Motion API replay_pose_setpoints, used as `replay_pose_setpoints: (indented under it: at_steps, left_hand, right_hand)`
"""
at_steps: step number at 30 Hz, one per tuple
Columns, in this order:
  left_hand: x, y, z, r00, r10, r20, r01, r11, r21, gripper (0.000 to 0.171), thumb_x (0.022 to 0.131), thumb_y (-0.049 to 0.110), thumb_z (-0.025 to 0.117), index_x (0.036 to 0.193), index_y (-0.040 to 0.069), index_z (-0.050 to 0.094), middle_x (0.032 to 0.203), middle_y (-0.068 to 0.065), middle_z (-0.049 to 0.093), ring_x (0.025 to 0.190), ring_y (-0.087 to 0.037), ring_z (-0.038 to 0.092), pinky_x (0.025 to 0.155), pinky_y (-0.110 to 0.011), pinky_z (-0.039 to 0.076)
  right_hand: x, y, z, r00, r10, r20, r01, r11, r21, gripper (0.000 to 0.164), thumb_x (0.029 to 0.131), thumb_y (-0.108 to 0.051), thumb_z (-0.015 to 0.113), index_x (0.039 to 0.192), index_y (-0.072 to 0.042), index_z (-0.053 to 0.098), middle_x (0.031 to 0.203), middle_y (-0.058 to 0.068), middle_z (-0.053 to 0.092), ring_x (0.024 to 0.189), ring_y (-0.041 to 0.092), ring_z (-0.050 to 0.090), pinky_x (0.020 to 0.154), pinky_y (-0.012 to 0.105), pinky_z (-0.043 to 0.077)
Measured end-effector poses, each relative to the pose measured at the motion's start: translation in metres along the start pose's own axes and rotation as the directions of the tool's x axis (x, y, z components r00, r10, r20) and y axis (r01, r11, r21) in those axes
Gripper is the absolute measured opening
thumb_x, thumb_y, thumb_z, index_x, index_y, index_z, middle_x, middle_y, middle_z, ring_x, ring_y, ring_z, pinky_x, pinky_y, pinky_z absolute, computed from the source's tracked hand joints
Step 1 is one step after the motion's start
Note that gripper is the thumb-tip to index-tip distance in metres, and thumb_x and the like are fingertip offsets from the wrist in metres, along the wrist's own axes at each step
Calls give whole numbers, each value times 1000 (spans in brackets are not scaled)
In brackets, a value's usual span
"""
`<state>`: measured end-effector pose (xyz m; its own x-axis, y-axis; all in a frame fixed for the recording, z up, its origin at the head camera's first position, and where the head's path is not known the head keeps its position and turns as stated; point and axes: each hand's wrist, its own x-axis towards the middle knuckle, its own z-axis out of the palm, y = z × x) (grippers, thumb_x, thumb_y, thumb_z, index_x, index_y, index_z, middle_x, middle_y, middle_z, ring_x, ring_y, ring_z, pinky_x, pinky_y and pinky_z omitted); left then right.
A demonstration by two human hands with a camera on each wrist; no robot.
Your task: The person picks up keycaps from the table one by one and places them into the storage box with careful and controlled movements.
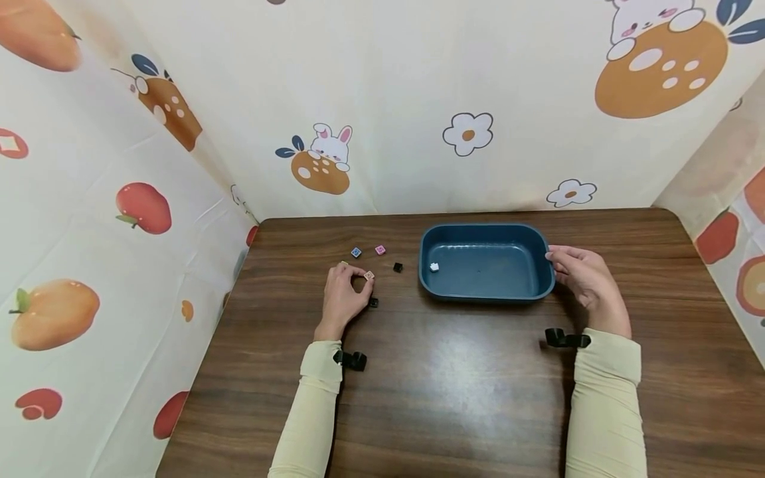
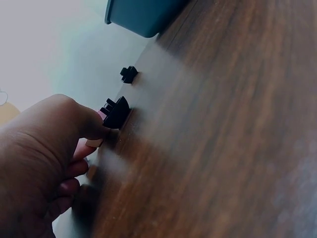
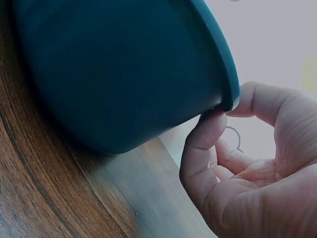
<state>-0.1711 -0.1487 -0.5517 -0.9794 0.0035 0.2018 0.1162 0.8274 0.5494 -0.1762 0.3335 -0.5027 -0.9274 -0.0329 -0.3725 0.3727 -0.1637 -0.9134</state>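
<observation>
My left hand [image 1: 346, 295] pinches a small peach-coloured square piece [image 1: 369, 275] between thumb and fingertip, low over the table. Close by its thumb lies a black piece [image 1: 373, 303], which shows a raised top in the left wrist view [image 2: 117, 113]. Farther off are another black piece [image 1: 398, 267], a pink piece [image 1: 380, 250] and a blue piece [image 1: 356, 253]. At the left fingers a yellowish piece [image 1: 343, 263] is mostly hidden. My right hand [image 1: 582, 282] grips the right rim of a dark teal tray [image 1: 487, 297] between thumb and finger. One white piece [image 1: 434, 267] lies inside it.
The brown wood-grain table [image 1: 454, 398] ends at a patterned curtain [image 1: 406, 166] behind the tray. More curtain hangs along the left and right sides. Black straps [image 1: 350, 360] sit at both wrists.
</observation>
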Motion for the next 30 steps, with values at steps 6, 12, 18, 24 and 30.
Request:
replay_pose_setpoints:
  at_steps: [6, 12, 18, 24, 30]
  left_hand:
    - [0, 0, -1, 1000, -1, -10, 1, 1000, -14, 25, 95, 29, 76, 107, 8, 77, 112, -13, 67, 115, -35, 57, 103, -51, 48]
    - [1, 0, -1, 1000, 0, -11, 0, 1000, -18, 24, 96, 29, 74, 106, 8, 77, 112, -13, 67, 114, -35, 57, 104, -51, 48]
    - [2, 0, -1, 1000, 5, -12, -5, 1000, -18, 22, 95, 27, 74, 105, 7, 77, 110, -14, 68, 114, -36, 58, 104, -50, 48]
    - [2, 0, 0, 1000, -1, -11, 0, 1000, -15, 22, 95, 27, 75, 105, 8, 77, 109, -13, 68, 113, -35, 58, 104, -50, 48]
    - [4, -1, 1, 1000, -10, -7, 10, 1000, -11, 22, 95, 27, 75, 105, 8, 78, 108, -12, 67, 113, -35, 58, 103, -49, 48]
  right_hand:
    - [-1, -1, 1, 1000, -11, -1, 11, 1000, 0, 17, 102, -15, 69, 93, -26, 78, 88, -13, 70, 77, 1, 61, 70, 16, 57]
    - [-1, -2, 1, 1000, -1, 0, 1, 1000, -5, 16, 102, -16, 69, 94, -26, 78, 88, -13, 70, 77, 2, 61, 71, 16, 57]
    - [-1, -1, 0, 1000, -5, 2, 5, 1000, -8, 16, 103, -15, 68, 94, -26, 78, 88, -14, 71, 77, 1, 61, 71, 16, 57]
    - [-2, 0, 0, 1000, -22, 11, 22, 1000, -16, 16, 103, -16, 68, 95, -26, 78, 89, -14, 71, 78, 0, 62, 71, 16, 57]
    - [-2, -1, 1, 1000, -17, 2, 17, 1000, 6, 16, 102, -15, 69, 95, -25, 78, 87, -13, 71, 75, 0, 63, 70, 16, 57]
